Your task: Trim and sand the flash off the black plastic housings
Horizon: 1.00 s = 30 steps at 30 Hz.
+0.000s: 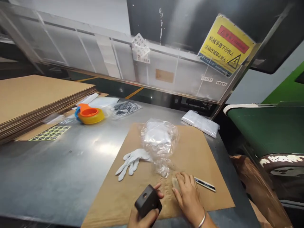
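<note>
My left hand (148, 215) is wrapped round a black boxy device (147, 200) with a small round hole in its face. To its right, my right hand (187, 193) has its fingers bent over a small pale object (175, 183), mostly hidden under them, on the brown cardboard sheet (190, 145). A box cutter (205, 184) lies just beyond these fingers, to the right. Farther back on the sheet sits a crumpled clear plastic bag (159, 136) with white contents. Left of the bag lies a white glove (131, 163), fingers spread.
A tape dispenser (91, 114), a bag with dark contents (125, 108) and a sheet of round stickers (51, 133) lie on the metal table (59, 177). Stacked cardboard (42, 98) is at left. A white packet (200, 123) lies back right, near a green conveyor belt (266, 126).
</note>
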Tool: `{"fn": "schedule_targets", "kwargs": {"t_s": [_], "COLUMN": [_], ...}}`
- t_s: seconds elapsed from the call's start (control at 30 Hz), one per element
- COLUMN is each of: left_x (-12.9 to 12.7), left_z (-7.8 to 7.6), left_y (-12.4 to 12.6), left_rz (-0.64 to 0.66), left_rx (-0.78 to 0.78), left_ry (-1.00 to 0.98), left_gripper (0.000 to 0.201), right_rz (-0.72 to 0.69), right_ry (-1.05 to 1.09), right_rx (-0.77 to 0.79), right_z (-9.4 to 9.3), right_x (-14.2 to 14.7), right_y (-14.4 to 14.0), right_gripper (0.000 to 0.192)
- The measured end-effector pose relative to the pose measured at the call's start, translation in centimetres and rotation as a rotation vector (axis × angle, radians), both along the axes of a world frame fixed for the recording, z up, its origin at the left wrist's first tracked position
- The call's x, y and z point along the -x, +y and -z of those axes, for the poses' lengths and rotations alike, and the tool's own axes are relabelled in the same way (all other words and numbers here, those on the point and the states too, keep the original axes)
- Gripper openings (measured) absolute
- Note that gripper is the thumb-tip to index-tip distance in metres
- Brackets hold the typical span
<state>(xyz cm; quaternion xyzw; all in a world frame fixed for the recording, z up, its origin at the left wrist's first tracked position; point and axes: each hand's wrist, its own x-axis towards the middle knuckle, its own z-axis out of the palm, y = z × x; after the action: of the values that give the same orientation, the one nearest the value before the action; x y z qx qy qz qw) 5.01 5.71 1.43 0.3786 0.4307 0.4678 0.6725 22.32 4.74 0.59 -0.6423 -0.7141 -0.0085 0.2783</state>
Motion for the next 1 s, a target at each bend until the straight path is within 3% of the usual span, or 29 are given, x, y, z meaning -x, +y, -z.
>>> {"fn": "schedule_targets", "kwargs": {"t_s": [0.13, 0.27, 0.37, 0.43, 0.53, 0.7, 0.8, 0.87, 0.93, 1.0], "left_x": [2.3, 3.4, 3.7, 3.8, 4.1, 4.4, 4.1, 4.0, 3.8, 3.6], "left_z": [0.7, 0.1, -1.2, -1.9, -2.0, -1.6, -1.8, -1.8, -1.4, -0.9], "left_y": [-1.5, -2.2, -2.0, -1.8, -2.0, -2.6, -2.9, -3.2, -3.4, -3.4], "left_rz": [0.161, 0.154, 0.295, 0.369, 0.389, 0.458, 0.531, 0.577, 0.526, 0.445], "left_rx": [-0.103, -0.212, -0.307, -0.369, -0.398, -0.27, -0.181, -0.052, 0.117, 0.25], "left_ry": [0.09, 0.247, 0.371, 0.414, 0.389, 0.224, 0.104, -0.027, -0.2, -0.403], "left_gripper": [0.047, 0.05, 0.029, 0.013, 0.008, 0.012, 0.017, 0.043, 0.077, 0.093], "right_rz": [-0.007, -0.084, -0.385, -0.505, -0.491, -0.48, -0.471, -0.403, -0.304, -0.22], "right_ry": [0.026, 0.218, 0.327, 0.284, 0.235, 0.217, 0.271, 0.453, 0.672, 0.798], "right_rx": [0.074, 0.095, -0.047, -0.1, -0.061, -0.079, -0.095, -0.064, -0.026, -0.003], "right_z": [1.3, -1.8, -4.5, -5.1, -4.8, -4.5, -4.4, -3.8, -2.7, -1.3], "right_x": [-0.3, 1.2, 3.5, 4.9, 5.5, 5.1, 5.4, 5.7, 6.4, 7.2], "right_y": [-0.8, -2.4, -3.8, -4.4, -5.0, -6.0, -6.5, -6.7, -7.0, -7.5], "right_gripper": [0.03, 0.038, 0.047, 0.05, 0.053, 0.06, 0.055, 0.048, 0.043, 0.042]}}
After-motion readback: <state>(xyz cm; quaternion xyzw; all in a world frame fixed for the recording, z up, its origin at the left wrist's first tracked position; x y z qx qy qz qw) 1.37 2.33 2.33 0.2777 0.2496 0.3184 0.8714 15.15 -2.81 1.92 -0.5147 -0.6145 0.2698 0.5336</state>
